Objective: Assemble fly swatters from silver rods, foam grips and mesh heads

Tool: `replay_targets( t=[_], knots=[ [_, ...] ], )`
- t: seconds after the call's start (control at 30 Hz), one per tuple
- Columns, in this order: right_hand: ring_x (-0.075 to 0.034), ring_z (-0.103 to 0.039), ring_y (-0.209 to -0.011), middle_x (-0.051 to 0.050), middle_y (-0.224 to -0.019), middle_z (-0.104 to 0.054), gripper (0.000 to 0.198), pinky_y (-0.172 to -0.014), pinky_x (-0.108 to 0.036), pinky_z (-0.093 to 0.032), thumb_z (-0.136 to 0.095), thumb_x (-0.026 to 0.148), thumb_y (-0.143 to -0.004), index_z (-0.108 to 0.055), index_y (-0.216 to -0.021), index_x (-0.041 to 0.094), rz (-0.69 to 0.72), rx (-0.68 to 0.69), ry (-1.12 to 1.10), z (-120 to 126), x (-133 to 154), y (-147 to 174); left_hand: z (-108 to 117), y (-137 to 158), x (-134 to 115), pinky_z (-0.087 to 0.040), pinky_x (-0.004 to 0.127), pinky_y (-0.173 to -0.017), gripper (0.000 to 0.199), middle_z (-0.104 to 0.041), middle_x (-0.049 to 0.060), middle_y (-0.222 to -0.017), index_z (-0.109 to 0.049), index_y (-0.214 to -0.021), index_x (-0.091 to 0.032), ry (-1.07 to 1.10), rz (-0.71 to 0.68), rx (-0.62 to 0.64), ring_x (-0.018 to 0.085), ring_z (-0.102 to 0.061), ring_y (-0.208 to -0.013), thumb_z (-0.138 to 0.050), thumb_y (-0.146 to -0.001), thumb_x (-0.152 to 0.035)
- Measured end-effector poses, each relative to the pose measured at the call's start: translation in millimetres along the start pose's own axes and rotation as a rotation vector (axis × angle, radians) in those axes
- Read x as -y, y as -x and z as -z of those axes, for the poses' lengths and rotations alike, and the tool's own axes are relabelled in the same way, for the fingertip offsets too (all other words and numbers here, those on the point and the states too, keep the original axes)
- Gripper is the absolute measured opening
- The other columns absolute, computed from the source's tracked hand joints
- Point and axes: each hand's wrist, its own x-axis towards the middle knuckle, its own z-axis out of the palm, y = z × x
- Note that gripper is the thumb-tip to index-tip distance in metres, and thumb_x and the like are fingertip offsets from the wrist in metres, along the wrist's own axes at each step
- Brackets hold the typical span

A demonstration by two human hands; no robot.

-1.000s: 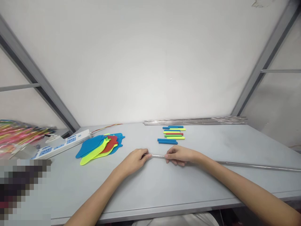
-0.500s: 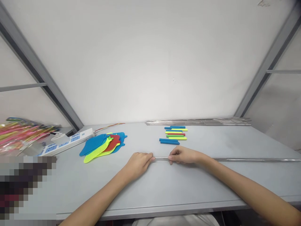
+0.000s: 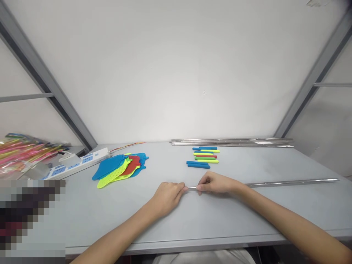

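A long, thin metal rod (image 3: pixel 291 183) lies crosswise near the middle of the table. My left hand (image 3: pixel 171 198) pinches its left end, with the tip hidden in the fingers. A short way to the right, my right hand (image 3: pixel 216 182) is closed on the same rod between thumb and fingers. A short bare stretch of rod shows between the two hands. Past my right wrist the rod runs on, slightly angled, to its far end at the right. Just beyond my right hand lie several coloured plastic handles (image 3: pixel 205 158), blue, yellow, green and red.
Several fly swatter heads (image 3: pixel 110 167) lie piled at the left. Behind them are a white power strip (image 3: pixel 93 157) and wrapped colourful items (image 3: pixel 24 152). A bundle of thin metal rods (image 3: pixel 233 142) lies along the back wall. The table's front edge (image 3: pixel 220 244) is near me.
My left hand has moved right, closer to my right hand, so less rod shows between them. The rod's right end has shifted left into view and angled slightly away from me.
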Motion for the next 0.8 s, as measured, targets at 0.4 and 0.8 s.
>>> replay_targets(
  t=[0.4,0.8],
  knots=[
    [-0.004,-0.028,-0.043,0.004,-0.053,-0.034,0.042,-0.038,-0.018,-0.024,-0.045,0.05,-0.067,-0.061,-0.074,0.012,-0.091,0.031,-0.091,0.6,-0.1,-0.7,0.6,-1.3,-1.2,-0.023,0.025,-0.049,0.044,-0.053,0.002,-0.059,-0.047,-0.068,-0.018,0.005,0.017,-0.013,0.012,-0.048,-0.054,-0.012,-0.083,-0.039],
    [-0.003,-0.024,-0.039,0.005,-0.051,-0.029,0.045,-0.035,-0.018,-0.019,-0.043,0.054,-0.067,-0.059,-0.074,0.013,-0.121,0.036,-0.139,-0.8,0.0,-4.1,5.4,-3.8,3.7,-0.023,0.023,-0.049,0.043,-0.049,0.0,-0.056,-0.045,-0.063,-0.018,0.07,0.007,-0.046,0.01,-0.042,-0.051,-0.015,-0.082,-0.041]
  ],
)
